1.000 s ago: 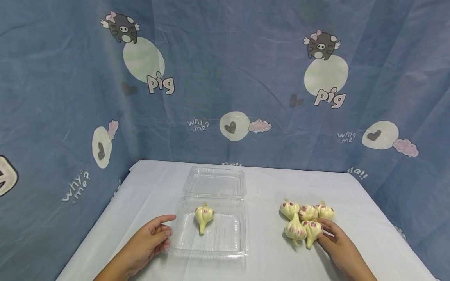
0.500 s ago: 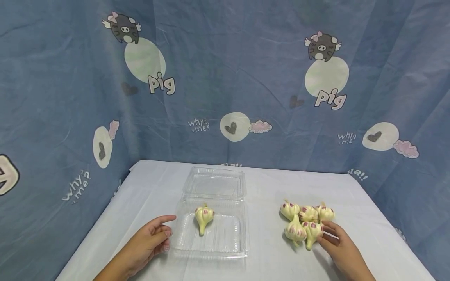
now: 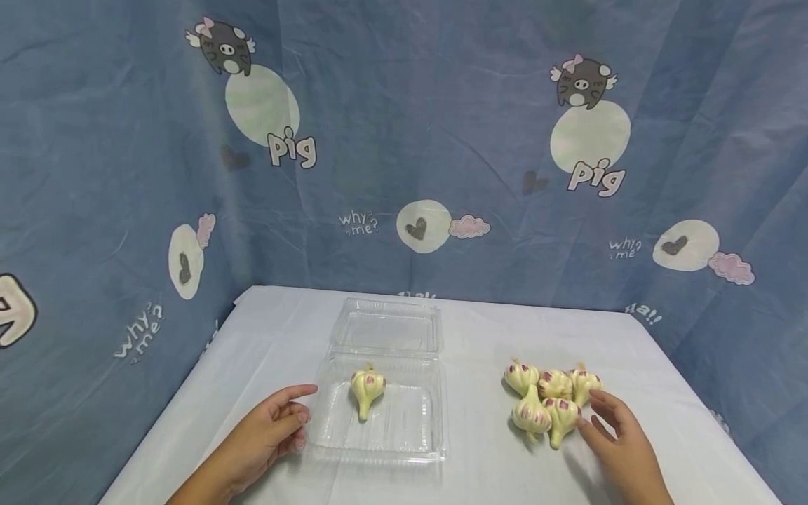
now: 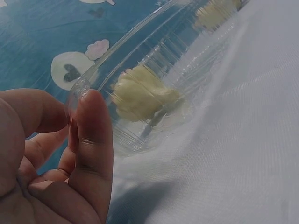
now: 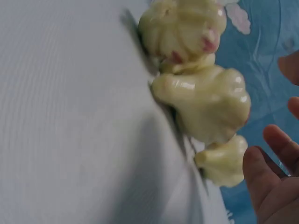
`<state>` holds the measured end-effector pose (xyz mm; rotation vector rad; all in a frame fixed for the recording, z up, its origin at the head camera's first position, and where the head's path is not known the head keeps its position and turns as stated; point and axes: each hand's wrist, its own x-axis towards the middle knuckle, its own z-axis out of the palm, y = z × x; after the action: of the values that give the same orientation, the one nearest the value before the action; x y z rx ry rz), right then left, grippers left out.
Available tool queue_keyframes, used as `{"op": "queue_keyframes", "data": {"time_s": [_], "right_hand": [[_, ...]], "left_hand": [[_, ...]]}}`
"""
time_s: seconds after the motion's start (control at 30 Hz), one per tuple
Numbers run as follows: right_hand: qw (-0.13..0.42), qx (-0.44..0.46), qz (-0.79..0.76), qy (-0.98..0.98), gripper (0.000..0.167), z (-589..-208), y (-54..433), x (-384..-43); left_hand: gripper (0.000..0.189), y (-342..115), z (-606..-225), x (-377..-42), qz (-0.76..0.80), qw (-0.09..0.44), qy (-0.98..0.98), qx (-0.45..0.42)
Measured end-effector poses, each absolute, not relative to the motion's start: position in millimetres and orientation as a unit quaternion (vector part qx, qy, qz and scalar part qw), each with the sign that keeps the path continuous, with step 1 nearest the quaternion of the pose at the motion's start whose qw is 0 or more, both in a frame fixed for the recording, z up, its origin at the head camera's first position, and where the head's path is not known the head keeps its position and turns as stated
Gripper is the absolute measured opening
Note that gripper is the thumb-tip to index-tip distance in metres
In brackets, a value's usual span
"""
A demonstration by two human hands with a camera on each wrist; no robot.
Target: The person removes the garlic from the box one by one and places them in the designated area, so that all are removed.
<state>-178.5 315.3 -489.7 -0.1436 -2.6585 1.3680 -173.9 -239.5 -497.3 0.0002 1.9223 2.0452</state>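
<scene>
Beside the clear plastic clamshell container [image 3: 413, 449], my left hand [image 3: 268, 435] stays with its index finger extended to the left rim. In the left wrist view the thumb [image 4: 93, 140] overlaps that rim. One garlic bulb [image 3: 367, 389] lies inside the container, stem toward me. On the right, my right hand [image 3: 621, 442] holds nothing, thumb and fingers spread apart just right of a group of several garlic bulbs [image 3: 532, 415]. Its thumb points at the nearest garlic bulb [image 3: 562, 417]. The right wrist view shows a garlic bulb [image 5: 205, 100] apart from the fingers [image 5: 259, 175].
The container's lid [image 3: 385, 330] lies folded back, away from me. A white cloth covers the table [image 3: 480, 449]. Blue printed curtain [image 3: 416, 140] hangs behind the table and along both sides.
My right hand has drawn slightly back to the right from the nearest garlic bulb, its fingers spreading wider. The left hand, the container and the bulbs remain in place.
</scene>
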Motion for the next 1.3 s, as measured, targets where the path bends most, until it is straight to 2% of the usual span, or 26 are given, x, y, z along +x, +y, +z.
{"op": "queue_keyframes", "data": {"time_s": [0.3, 0.43, 0.57, 0.8, 1.03, 1.3], "right_hand": [[0.229, -0.007, 0.478, -0.848, 0.043, -480, 288, -167], [0.263, 0.06, 0.48, -0.835, 0.039, -474, 270, -162], [0.267, 0.128, 0.483, -0.824, 0.038, -471, 251, -158], [0.21, 0.231, 0.483, -0.818, 0.047, -472, 234, -163], [0.089, 0.259, 0.476, -0.836, 0.05, -470, 226, -170], [0.075, 0.321, 0.474, -0.817, 0.043, -472, 200, -179]], "left_hand": [[0.061, -239, -499, -176, 0.719, 0.167, 0.675, -0.003], [0.061, -239, -499, -177, 0.722, 0.166, 0.672, -0.001], [0.061, -239, -498, -177, 0.723, 0.164, 0.671, 0.003], [0.062, -240, -498, -176, 0.723, 0.164, 0.671, 0.003], [0.064, -238, -499, -174, 0.72, 0.164, 0.674, -0.006], [0.063, -239, -497, -175, 0.724, 0.161, 0.671, -0.006]]}}
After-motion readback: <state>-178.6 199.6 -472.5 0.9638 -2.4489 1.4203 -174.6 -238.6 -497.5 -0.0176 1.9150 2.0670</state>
